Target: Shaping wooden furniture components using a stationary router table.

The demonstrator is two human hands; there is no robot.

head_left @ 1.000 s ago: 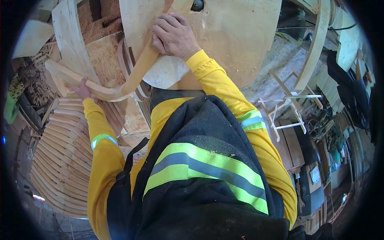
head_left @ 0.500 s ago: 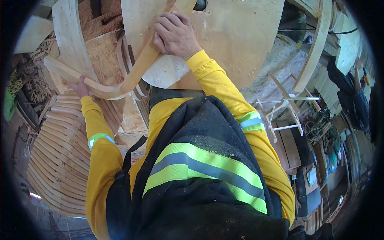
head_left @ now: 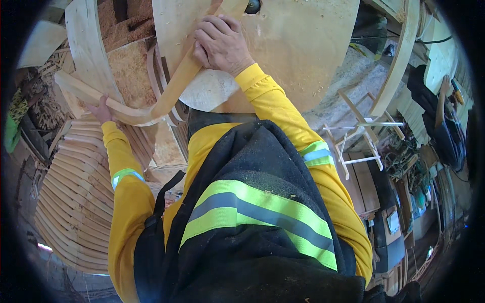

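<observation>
A long, curved wooden piece [head_left: 174, 93] runs from the left up to the top middle, bent sharply near its middle. My right hand [head_left: 222, 44] is closed over its upper stretch, above a pale wooden tabletop [head_left: 293, 60]. Lower on the left, my left hand [head_left: 102, 110] grips the piece near its bend, thumb and fingers around its edge. Just right of the wood's upper end, a dark round metal part [head_left: 252, 6] sits in a hole in the tabletop. The wood's far upper end is cut off by the picture's edge.
Stacked curved wooden pieces [head_left: 76, 192] stand at my left, below a sawdust heap [head_left: 126, 25]. To the right are a small wooden frame [head_left: 361, 129] and a long curved board [head_left: 399, 60]. Another person [head_left: 444, 121] is at the far right.
My hands and the curved wooden piece show no visible movement. At the far right, the other person has shifted, with an arm now held differently.
</observation>
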